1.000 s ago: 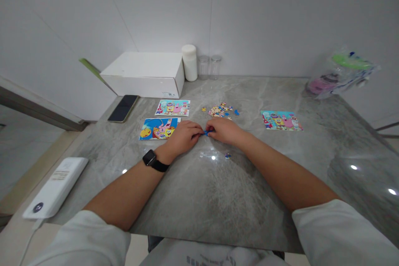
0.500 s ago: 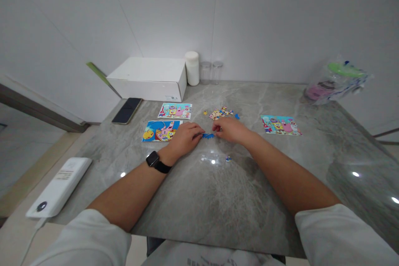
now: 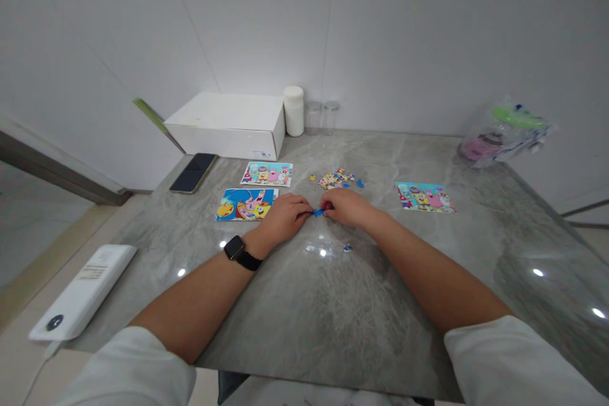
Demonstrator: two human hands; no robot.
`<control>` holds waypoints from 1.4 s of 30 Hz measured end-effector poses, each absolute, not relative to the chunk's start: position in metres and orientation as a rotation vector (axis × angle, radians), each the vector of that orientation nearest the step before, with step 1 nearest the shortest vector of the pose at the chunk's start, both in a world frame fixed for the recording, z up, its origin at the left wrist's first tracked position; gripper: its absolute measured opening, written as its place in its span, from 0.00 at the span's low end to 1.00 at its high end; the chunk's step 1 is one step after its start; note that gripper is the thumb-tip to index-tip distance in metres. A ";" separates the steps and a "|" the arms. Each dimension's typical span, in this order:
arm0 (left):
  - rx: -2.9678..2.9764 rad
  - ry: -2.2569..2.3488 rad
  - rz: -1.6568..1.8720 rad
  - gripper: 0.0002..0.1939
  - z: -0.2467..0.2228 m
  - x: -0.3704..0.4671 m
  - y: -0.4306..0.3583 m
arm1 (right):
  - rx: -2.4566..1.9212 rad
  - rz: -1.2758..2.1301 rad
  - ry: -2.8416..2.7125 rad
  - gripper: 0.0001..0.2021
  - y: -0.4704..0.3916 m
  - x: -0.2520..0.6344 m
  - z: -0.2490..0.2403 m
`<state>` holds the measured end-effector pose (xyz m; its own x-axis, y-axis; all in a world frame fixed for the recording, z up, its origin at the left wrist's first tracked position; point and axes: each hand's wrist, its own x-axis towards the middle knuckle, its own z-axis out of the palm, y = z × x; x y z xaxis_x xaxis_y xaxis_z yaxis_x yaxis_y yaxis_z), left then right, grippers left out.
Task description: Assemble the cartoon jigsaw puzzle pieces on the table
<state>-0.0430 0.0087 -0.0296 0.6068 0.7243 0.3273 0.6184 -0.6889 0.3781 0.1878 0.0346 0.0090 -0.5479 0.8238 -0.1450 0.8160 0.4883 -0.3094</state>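
Observation:
Blue puzzle pieces (image 3: 318, 212) lie on the grey marbled table between my two hands. My left hand (image 3: 287, 216), with a black watch on its wrist, has its fingertips closed on their left end. From the other side my right hand (image 3: 346, 206) pinches their right end. Just behind the hands is a pile of loose puzzle pieces (image 3: 333, 179), with a yellow piece (image 3: 312, 177) to its left and a blue piece (image 3: 360, 183) to its right. One small piece (image 3: 347, 247) lies nearer the front.
Picture cards (image 3: 267, 174), (image 3: 245, 204) sit at left, another card (image 3: 425, 197) at right. Behind are a phone (image 3: 194, 172), white box (image 3: 226, 124), white bottle (image 3: 294, 111), two clear jars and a bagged cup (image 3: 504, 136). A white power bank (image 3: 85, 292) lies front left.
My right hand has moved slightly left, closing the gap to my left hand, and its fingers now touch the blue pieces. The camera view has tilted slightly up.

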 end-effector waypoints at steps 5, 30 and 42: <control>2.567 1.111 0.739 0.10 -0.027 -0.044 0.007 | -1.442 0.551 -2.678 0.08 0.036 0.189 0.011; 2.211 1.274 1.124 0.11 0.032 -0.028 0.033 | -1.591 0.265 -2.026 0.08 0.039 0.281 0.113; 2.184 1.283 1.017 0.11 0.029 0.008 0.096 | -1.581 0.259 -2.073 0.07 0.057 0.284 0.088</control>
